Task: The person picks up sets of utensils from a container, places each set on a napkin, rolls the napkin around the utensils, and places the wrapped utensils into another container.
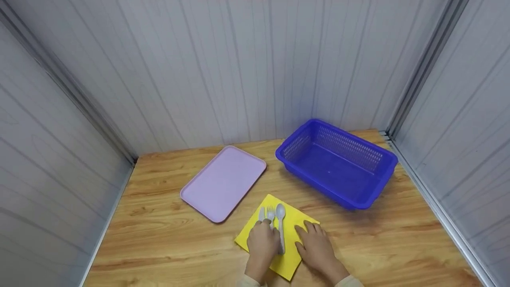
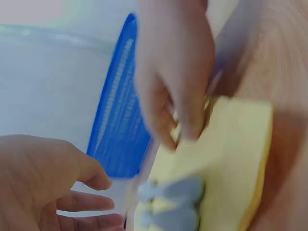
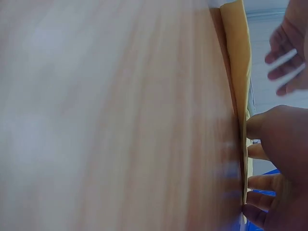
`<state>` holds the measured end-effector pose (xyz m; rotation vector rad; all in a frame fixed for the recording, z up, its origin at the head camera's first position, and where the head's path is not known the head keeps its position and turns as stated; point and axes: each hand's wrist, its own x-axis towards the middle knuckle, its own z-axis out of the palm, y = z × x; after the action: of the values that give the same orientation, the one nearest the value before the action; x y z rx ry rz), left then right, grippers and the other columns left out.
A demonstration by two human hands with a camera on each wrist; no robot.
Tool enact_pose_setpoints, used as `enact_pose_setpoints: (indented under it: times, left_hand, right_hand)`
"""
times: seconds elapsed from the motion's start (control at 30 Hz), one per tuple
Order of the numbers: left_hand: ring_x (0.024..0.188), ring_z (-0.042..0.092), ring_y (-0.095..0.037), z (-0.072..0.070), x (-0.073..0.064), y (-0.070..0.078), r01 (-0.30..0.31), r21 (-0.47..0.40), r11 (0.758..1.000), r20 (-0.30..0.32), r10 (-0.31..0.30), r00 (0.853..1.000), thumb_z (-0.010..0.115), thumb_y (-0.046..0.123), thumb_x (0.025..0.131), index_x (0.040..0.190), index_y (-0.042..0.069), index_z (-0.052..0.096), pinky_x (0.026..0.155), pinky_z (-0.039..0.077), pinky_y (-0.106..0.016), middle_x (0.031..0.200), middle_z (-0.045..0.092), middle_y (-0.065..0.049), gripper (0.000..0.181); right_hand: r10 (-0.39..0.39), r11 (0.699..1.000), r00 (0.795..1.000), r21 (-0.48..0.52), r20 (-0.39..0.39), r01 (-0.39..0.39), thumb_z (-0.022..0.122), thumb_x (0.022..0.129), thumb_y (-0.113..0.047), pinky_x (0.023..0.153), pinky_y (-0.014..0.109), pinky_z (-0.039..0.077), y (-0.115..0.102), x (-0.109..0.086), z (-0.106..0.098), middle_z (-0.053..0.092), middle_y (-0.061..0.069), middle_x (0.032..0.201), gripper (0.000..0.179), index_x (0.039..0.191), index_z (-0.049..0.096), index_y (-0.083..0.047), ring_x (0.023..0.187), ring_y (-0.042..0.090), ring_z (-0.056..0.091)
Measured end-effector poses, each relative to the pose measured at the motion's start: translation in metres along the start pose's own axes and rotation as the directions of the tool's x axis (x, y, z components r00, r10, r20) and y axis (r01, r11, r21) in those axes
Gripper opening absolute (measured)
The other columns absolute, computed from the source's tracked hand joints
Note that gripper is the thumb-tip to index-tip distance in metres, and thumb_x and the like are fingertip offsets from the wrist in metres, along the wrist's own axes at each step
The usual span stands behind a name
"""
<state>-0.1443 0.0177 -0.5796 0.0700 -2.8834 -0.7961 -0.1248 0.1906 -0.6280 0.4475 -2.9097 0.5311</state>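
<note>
A folded yellow napkin (image 1: 295, 217) lies on the table with a grey plastic knife (image 1: 261, 214), fork (image 1: 271, 213) and spoon (image 1: 280, 211) side by side on it. My left hand (image 1: 263, 241) is over the cutlery's lower part, hiding much of the knife and fork. In the left wrist view this hand (image 2: 43, 180) has its thumb apart from loosely bent fingers, with nothing between them. At the napkin's right edge, my right hand (image 1: 316, 245) rests with spread fingers; in the right wrist view its fingertips (image 3: 257, 183) touch the yellow edge.
A pink tray (image 1: 225, 183) lies behind and left of the napkin. The blue plastic basket (image 1: 338, 167) stands behind and to the right, with nothing inside. Pale panel walls (image 1: 239, 71) close off the wooden table (image 1: 159, 239) at the back and both sides.
</note>
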Motion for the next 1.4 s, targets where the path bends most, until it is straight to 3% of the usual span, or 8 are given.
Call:
enact_pose_setpoints:
  times: [0.17, 0.27, 0.43, 0.57, 0.83, 0.97, 1.17, 1.4]
  left_hand:
    - [0.082, 0.066, -0.031, -0.014, -0.007, -0.027, 0.077, -0.087, 0.993, 0.051, -0.073, 0.996, 0.070, 0.010, 0.082, 0.103, -0.001, 0.069, 0.063, 0.054, -0.043, 0.091, 0.067, -0.014, 0.024]
    - [0.083, 0.066, -0.028, -0.015, -0.011, -0.037, 0.076, -0.149, 0.986, 0.104, -0.060, 0.993, 0.068, 0.006, 0.083, 0.108, -0.005, 0.065, 0.067, 0.054, -0.043, 0.093, 0.068, -0.015, 0.027]
    - [0.066, 0.054, -0.014, -0.010, -0.019, -0.044, 0.068, -0.229, 0.971, 0.174, -0.028, 0.984, 0.067, 0.001, 0.084, 0.117, -0.005, 0.059, 0.058, 0.048, -0.034, 0.076, 0.059, -0.002, 0.035]
    - [0.065, 0.052, -0.012, -0.007, -0.021, -0.045, 0.071, -0.273, 0.960, 0.211, -0.012, 0.977, 0.064, -0.002, 0.085, 0.122, -0.004, 0.057, 0.057, 0.046, -0.031, 0.074, 0.055, 0.002, 0.038]
    - [0.065, 0.054, -0.010, -0.005, -0.023, -0.048, 0.117, -0.318, 0.941, 0.272, -0.027, 0.962, 0.061, -0.006, 0.085, 0.122, -0.004, 0.057, 0.057, 0.047, -0.028, 0.074, 0.058, 0.002, 0.037]
    - [0.059, 0.051, -0.009, -0.008, -0.024, -0.050, 0.117, -0.339, 0.933, 0.285, -0.017, 0.958, 0.061, -0.009, 0.082, 0.121, -0.005, 0.057, 0.053, 0.044, -0.025, 0.069, 0.056, 0.004, 0.040]
    - [0.056, 0.052, -0.008, -0.013, -0.026, -0.052, 0.074, -0.373, 0.925, 0.285, 0.038, 0.958, 0.062, -0.014, 0.075, 0.121, -0.007, 0.057, 0.051, 0.044, -0.025, 0.064, 0.056, 0.005, 0.046]
    - [0.065, 0.050, -0.010, -0.015, -0.026, -0.056, -0.020, -0.373, 0.927, 0.328, 0.152, 0.932, 0.069, -0.015, 0.068, 0.122, -0.007, 0.054, 0.058, 0.045, -0.026, 0.074, 0.056, 0.001, 0.056]
  right_hand:
    - [0.013, 1.000, 1.000, 0.000, 0.025, -0.013, 0.068, 0.090, -0.028, 0.095, 0.058, 0.038, -0.001, 0.002, -0.003, 0.050, 0.021, 0.132, 0.045, 0.130, 0.060, -0.009, 0.121, 0.041, 0.045]
    - [0.028, 1.000, 0.998, -0.011, 0.051, -0.027, 0.067, 0.090, -0.028, 0.096, 0.058, 0.037, -0.003, 0.003, -0.005, 0.049, 0.022, 0.133, 0.046, 0.131, 0.060, -0.008, 0.122, 0.042, 0.044]
    - [0.025, 1.000, 0.996, -0.007, 0.081, -0.025, 0.069, 0.089, -0.027, 0.096, 0.059, 0.037, -0.009, 0.000, -0.008, 0.048, 0.024, 0.134, 0.047, 0.131, 0.059, -0.007, 0.123, 0.042, 0.043]
    - [0.001, 1.000, 0.991, 0.010, 0.136, -0.002, 0.071, 0.088, -0.024, 0.097, 0.059, 0.036, -0.013, -0.002, -0.019, 0.048, 0.024, 0.134, 0.046, 0.129, 0.060, -0.006, 0.124, 0.042, 0.043]
    - [-0.199, 0.980, 0.932, 0.086, 0.303, 0.181, 0.072, 0.079, -0.003, 0.096, 0.055, 0.039, -0.018, -0.008, -0.035, 0.057, 0.014, 0.127, 0.041, 0.119, 0.067, -0.012, 0.121, 0.034, 0.048]
    - [-0.287, 0.958, 0.920, 0.084, 0.268, 0.275, 0.073, 0.077, -0.004, 0.088, 0.048, 0.046, -0.018, -0.008, -0.034, 0.063, 0.007, 0.114, 0.032, 0.107, 0.072, -0.013, 0.107, 0.027, 0.056]
    - [-0.404, 0.915, 0.907, 0.045, 0.123, 0.401, 0.066, 0.075, 0.005, 0.073, 0.037, 0.049, -0.016, -0.007, -0.025, 0.066, -0.001, 0.094, 0.023, 0.089, 0.072, -0.012, 0.085, 0.019, 0.060]
    - [-0.414, 0.910, 0.909, 0.054, 0.049, 0.412, 0.068, 0.082, -0.003, 0.070, 0.034, 0.048, -0.012, -0.005, -0.016, 0.065, -0.005, 0.090, 0.013, 0.087, 0.070, -0.015, 0.082, 0.015, 0.058]
